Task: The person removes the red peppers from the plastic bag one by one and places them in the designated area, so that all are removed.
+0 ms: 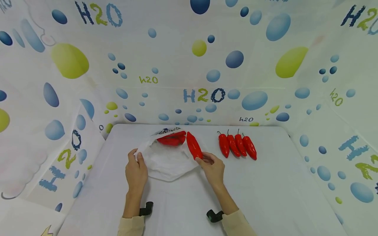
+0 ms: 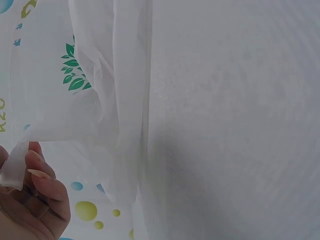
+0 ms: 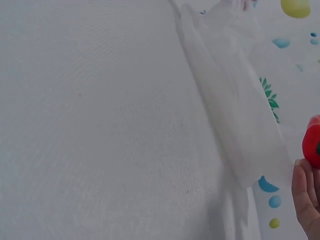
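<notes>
My left hand [image 1: 136,169] grips the left edge of a white plastic bag [image 1: 168,165]. In the left wrist view, a strip of the bag [image 2: 17,167] lies between thumb and fingers. Several red peppers [image 1: 172,139] lie inside the bag's mouth toward the back. My right hand [image 1: 213,168] pinches one red pepper [image 1: 194,146] by its near end, tilted at the bag's right side. In the right wrist view only part of this pepper [image 3: 312,145] shows. To the right, several red peppers with dark stems [image 1: 236,145] lie in a row on the table.
A white cloth covers the table [image 1: 274,186]. Behind it and at both sides hangs a white curtain [image 1: 165,55] with blue and green spots and H2O lettering. Dark wrist mounts [image 1: 214,216] sit near both sleeves.
</notes>
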Demonstrator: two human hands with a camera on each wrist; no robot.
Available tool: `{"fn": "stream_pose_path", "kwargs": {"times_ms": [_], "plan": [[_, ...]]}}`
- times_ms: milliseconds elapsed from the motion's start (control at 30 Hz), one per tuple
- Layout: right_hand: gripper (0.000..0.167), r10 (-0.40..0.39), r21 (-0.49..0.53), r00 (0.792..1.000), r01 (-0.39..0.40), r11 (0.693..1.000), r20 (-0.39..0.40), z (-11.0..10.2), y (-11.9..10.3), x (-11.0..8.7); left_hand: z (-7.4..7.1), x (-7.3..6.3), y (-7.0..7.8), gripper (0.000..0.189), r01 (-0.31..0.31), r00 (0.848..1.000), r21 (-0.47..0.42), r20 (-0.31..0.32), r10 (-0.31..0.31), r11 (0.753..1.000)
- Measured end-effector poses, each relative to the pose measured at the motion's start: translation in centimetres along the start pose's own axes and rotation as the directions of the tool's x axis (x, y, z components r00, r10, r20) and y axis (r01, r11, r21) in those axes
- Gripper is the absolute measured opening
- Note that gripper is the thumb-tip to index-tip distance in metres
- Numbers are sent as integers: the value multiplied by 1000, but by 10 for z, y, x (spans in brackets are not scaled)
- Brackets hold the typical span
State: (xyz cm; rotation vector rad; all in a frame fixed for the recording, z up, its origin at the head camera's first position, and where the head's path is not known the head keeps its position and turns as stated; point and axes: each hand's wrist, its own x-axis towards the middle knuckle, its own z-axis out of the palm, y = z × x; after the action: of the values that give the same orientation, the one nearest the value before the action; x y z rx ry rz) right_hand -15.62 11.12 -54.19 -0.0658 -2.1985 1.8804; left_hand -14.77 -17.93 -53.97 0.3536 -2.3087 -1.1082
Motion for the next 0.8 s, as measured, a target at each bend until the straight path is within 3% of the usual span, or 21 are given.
{"fn": "stream_pose_path", "kwargs": {"times_ms": [400, 800], "plan": [[37, 37, -26, 996, -39, 999, -80, -17, -2, -11, 0, -1, 1, 41, -13, 1000, -1, -2, 13, 1000], [41, 106, -39, 983, -113, 993, -152, -39, 4, -18, 0, 1, 0, 43, 19, 1000, -9, 12, -19, 1000]]}}
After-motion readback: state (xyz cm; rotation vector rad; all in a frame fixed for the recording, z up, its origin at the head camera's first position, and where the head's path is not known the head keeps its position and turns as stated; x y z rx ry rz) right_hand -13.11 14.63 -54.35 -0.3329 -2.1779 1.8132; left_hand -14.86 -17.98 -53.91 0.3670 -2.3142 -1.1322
